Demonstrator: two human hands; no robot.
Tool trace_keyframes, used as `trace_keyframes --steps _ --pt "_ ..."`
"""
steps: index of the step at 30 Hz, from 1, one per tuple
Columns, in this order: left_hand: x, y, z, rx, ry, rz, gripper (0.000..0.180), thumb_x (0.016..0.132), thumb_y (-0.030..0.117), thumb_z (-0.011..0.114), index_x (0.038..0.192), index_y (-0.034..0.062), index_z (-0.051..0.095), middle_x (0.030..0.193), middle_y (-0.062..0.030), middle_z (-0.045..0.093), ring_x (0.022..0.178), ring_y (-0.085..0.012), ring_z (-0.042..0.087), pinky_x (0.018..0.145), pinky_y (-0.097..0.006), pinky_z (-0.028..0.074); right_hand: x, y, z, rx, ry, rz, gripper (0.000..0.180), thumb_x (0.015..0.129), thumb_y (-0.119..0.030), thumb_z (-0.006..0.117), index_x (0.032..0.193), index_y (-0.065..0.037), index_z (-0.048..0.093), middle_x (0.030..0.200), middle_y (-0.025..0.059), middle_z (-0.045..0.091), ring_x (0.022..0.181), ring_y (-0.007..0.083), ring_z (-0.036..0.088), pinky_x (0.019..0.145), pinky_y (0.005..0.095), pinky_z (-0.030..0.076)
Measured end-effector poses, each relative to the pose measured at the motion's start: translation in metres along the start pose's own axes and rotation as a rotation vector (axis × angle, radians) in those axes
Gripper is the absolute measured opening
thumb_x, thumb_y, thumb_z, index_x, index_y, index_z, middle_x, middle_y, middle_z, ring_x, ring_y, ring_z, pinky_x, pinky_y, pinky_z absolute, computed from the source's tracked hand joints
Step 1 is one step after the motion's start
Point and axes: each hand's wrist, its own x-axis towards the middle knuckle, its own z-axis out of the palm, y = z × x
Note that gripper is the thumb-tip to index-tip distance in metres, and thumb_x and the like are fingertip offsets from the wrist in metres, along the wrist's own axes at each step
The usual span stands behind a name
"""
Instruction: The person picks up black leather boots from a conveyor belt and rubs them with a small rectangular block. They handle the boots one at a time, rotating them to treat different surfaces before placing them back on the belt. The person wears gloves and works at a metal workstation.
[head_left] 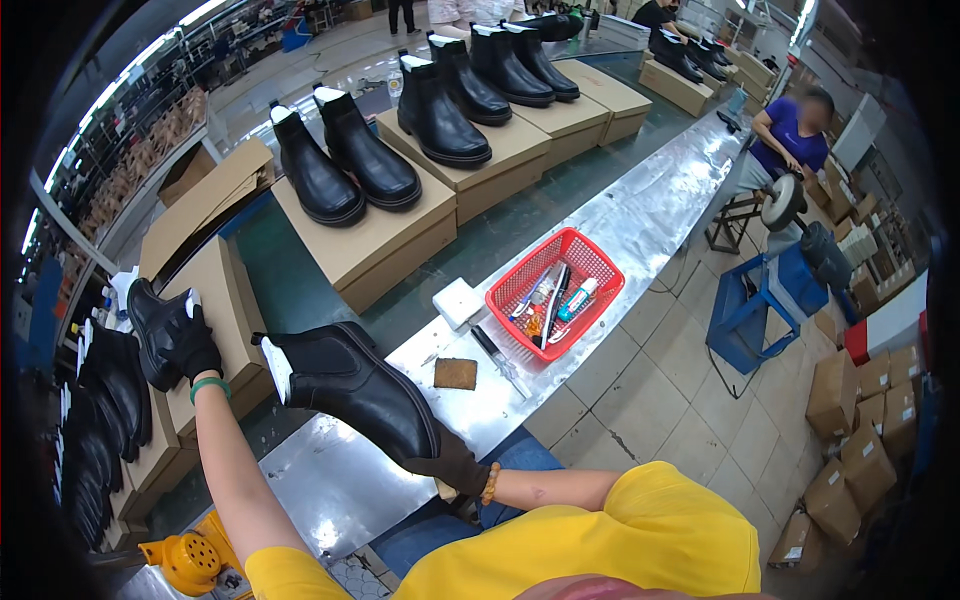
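My right hand, in a dark glove, grips the toe of a black ankle boot. That boot lies tilted over the metal bench, its sole edge turned away from me and white stuffing showing at its opening. Out to the left, my left hand, in a black glove, has its fingers around a second black boot on a cardboard box. The glove covers part of that boot. Beside the right-hand boot, a brown abrasive pad lies on the bench.
A red basket holds tubes and pens. Near it are a white block and a knife-like tool. Black boots stand on boxes across the bench. At the right, a person in purple works by a grinding wheel.
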Motion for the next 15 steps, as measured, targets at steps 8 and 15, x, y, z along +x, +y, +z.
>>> trace_keyframes --steps 8,15 --pt "-0.004 -0.006 -0.098 -0.262 0.389 0.185 0.042 0.078 0.012 0.060 0.120 0.0111 0.054 0.115 -0.0183 0.057 0.100 -0.0364 0.055 0.088 -0.044 0.043 0.002 -0.001 -0.004 0.003 -0.006 0.043 0.085 0.063 -0.037 0.081 0.131 -0.003 0.043 0.122 0.0168 0.056 0.111 0.0278 0.055 0.096 0.0360 0.042" --pt "0.022 -0.128 -0.054 -0.693 0.540 -0.173 0.048 0.083 0.047 0.055 0.105 0.0046 0.065 0.095 -0.0194 0.065 0.089 -0.0343 0.061 0.078 -0.040 0.046 0.000 -0.009 -0.008 0.025 -0.056 0.118 0.077 0.063 -0.027 0.079 0.127 0.000 0.047 0.119 0.0152 0.057 0.107 0.0247 0.054 0.094 0.0345 0.042"
